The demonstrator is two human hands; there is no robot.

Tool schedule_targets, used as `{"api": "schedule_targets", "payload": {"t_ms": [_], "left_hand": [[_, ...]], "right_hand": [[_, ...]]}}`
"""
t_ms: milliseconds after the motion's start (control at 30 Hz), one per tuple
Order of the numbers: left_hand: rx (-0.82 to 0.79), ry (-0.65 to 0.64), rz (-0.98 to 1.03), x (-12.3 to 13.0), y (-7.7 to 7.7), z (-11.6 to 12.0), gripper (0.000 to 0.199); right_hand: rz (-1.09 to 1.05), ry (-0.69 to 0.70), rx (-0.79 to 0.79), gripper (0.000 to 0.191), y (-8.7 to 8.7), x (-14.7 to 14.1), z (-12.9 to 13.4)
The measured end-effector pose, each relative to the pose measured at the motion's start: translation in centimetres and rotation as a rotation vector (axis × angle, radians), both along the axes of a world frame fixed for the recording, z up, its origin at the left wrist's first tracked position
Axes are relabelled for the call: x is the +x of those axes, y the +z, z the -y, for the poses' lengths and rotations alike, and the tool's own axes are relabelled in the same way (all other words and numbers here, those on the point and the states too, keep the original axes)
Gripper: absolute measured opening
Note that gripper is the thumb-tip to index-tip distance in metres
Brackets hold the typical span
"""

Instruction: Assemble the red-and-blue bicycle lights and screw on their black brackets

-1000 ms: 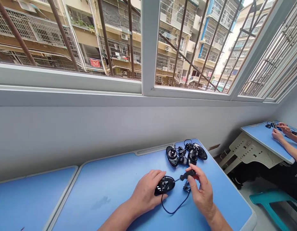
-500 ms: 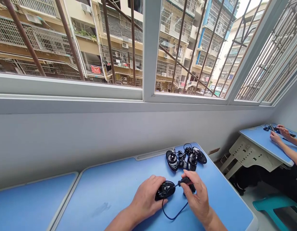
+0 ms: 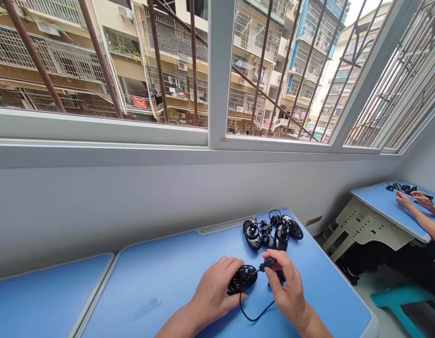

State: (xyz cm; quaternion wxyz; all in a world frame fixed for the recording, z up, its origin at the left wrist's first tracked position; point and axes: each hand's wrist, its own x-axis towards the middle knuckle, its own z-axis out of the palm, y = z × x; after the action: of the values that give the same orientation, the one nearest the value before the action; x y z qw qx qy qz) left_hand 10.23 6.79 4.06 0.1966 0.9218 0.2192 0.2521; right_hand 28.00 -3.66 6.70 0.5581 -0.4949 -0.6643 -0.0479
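Now the left hand (image 3: 215,288) cups a black computer mouse (image 3: 243,279) — the right hand (image 3: 287,288) pinches a small black plug (image 3: 268,264) just beside that mouse.

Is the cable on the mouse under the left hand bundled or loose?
Loose: the thin black cable falls from the mouse in an open loop on the blue desk, toward the plug in the right hand.

Worktop (image 3: 161,300) beneath the window (image 3: 221,70): 1 wired mouse (image 3: 242,278) at front, 3 more mice (image 3: 252,234) clustered behind it (cables intertwined); a second worktop (image 3: 379,202) stands off to the right, beyond a stool (image 3: 390,300).
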Motion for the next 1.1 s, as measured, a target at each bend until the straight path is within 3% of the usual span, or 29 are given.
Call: {"api": "schedule_targets", "payload": {"t_ms": [167, 367, 533, 733, 900, 1100], "left_hand": [[-0.037, 0.008, -0.014, -0.03, -0.21, -0.04, 0.038], [-0.067, -0.027, -0.003, -0.14, -0.25, -0.34, 0.053], [-0.068, -0.100, 0.016, -0.10, 0.29, -0.18, 0.042], [-0.050, -0.085, 0.048, 0.12, -0.07, -0.15, 0.046], [-0.045, -0.071, 0.019, 0.18, 0.02, 0.00, 0.037], [-0.056, -0.075, 0.016, 0.15, 0.60, 0.06, 0.032]], "right_hand": [[0.003, -0.053, 0.036, 0.029, 0.33, 0.01, -0.26], [-0.072, -0.082, 0.018, 0.032, 0.08, 0.24, -0.41], [-0.083, -0.045, -0.025, 0.036, -0.16, 0.01, -0.12], [0.003, -0.008, -0.005, 0.039, -0.13, -0.02, 0.08], [0.022, 0.027, 0.010, 0.034, 0.33, -0.15, -0.06], [-0.095, -0.083, 0.034, 0.026, -0.20, 0.17, -0.24]]}}
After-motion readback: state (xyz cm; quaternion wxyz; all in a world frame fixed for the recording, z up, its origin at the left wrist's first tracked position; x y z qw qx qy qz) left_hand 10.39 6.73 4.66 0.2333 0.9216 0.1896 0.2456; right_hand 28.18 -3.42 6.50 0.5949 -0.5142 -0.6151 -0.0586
